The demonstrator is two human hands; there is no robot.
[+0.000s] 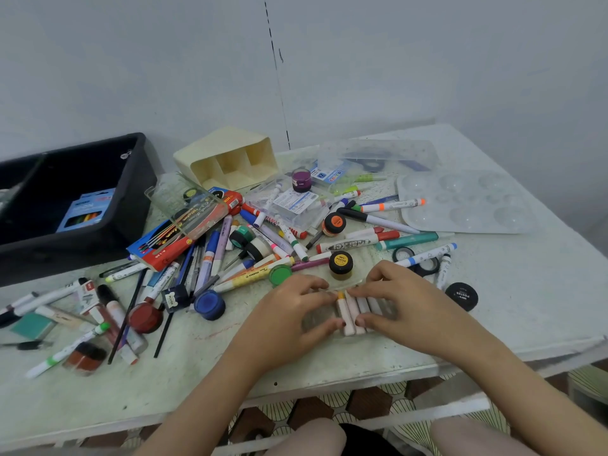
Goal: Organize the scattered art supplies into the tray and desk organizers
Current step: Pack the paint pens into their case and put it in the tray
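- Pale green surface [526,291]: it carries a dense scatter of markers, pens, tape rolls and paint pots, so nearly all of the sorting looks undone.
- Black tray [138,199]: it sits at the far left with one blue pack inside. The walls look rigid and it seems roomy enough for flat packs.
- Cream organizer [214,143]: it lies tipped on its side behind the pile, its three compartments facing the person. It is probably light hard plastic. It would need standing upright before anything goes in, best gripped across its outer walls.
- Clear palette [460,202]: thin moulded plastic at the far right, likely to flex if lifted by one corner.
- Clear case [317,319]: it rests near the front edge, well apart from the tray and the organizer. The left hand [289,320] and right hand [404,304] each pinch it, fingers on the far edge and thumbs on the near edge. It looks thin, slick and easily squeezed, so holding by the opposite long edges seems safest. I cannot tell whether it has a lid.
- Yellow-lidded pot [341,264]: it stands just beyond the case. Likely heavier than it looks, so grip it round the body.
- Pale sticks [353,311]: they lie side by side in the case, one yellow-tipped. Light, round and prone to rolling, they are best carried in the case.
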